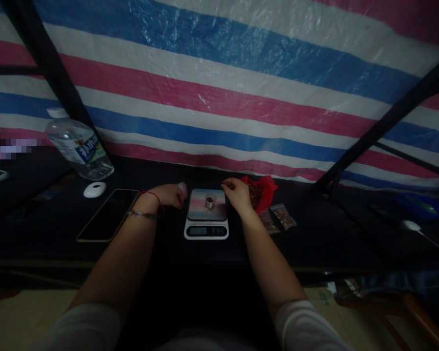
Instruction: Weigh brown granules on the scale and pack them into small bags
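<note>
A white kitchen scale (206, 229) with a lit display stands between my hands. On its reflective plate sits a small clear cup (209, 201) with brown bits inside. My left hand (171, 196) is closed around a small pale pinkish item (183, 188) left of the scale; its kind is unclear. Over the plate's right edge, the fingertips of my right hand (238, 193) come together, and anything between them is too small to see. Behind that hand lies an open red bag (268, 191) of brown bits. Two small clear zip bags (284, 217) with similar contents lie in front of it.
A dark phone (108, 215) lies under my left forearm, with a white oval case (94, 189) behind it. A large clear bottle (78, 146) stands back left. Dark slanted posts flank the striped plastic sheet (219, 102). A white cable plug (411, 225) lies far right.
</note>
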The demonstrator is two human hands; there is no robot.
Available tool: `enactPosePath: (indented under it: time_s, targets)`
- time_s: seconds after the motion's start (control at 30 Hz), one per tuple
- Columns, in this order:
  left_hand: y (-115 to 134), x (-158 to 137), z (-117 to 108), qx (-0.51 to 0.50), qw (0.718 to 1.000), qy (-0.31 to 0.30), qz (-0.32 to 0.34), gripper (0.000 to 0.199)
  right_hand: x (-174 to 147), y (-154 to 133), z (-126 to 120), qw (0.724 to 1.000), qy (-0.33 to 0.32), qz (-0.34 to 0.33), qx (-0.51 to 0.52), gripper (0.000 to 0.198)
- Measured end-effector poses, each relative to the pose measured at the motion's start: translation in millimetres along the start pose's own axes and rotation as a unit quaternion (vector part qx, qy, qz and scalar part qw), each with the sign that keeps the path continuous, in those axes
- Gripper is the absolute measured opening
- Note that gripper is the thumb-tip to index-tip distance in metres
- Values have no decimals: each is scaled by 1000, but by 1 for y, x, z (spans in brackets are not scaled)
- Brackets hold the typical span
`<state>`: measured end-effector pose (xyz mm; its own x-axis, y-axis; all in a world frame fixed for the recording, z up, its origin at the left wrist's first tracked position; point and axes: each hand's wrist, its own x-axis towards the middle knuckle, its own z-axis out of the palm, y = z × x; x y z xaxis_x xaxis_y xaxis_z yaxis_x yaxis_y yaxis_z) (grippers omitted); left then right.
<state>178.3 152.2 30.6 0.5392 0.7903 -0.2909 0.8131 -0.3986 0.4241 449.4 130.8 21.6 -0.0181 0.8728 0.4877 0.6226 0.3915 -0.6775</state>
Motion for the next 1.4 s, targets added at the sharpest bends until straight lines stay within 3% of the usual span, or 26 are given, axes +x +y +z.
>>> enactPosePath:
  time_s: [0.17,0.4,0.67,0.8,1.13,1.4]
  targets:
    - [1,-4,-4,-10,999,46,17,18,-2,-4,-1,999,15,-46,10,15]
    - [15,1,-8,-1,976,218,24,25,-5,-11,-4,997,15,-77,16,16]
    - [53,2,3,-8,941,295,165,27,-8,-16,-4,992,-20,-121,18,15]
    - [60,1,8,-9,920,344,187,24,-8,-16,-4,991,-29,-130,16,16]
    - [58,8,16,-8,912,339,232,22,-10,-15,-1,985,-65,-157,-21,17]
    - [56,10,21,-13,920,322,224,23,9,-1,-5,998,13,-53,41,24]
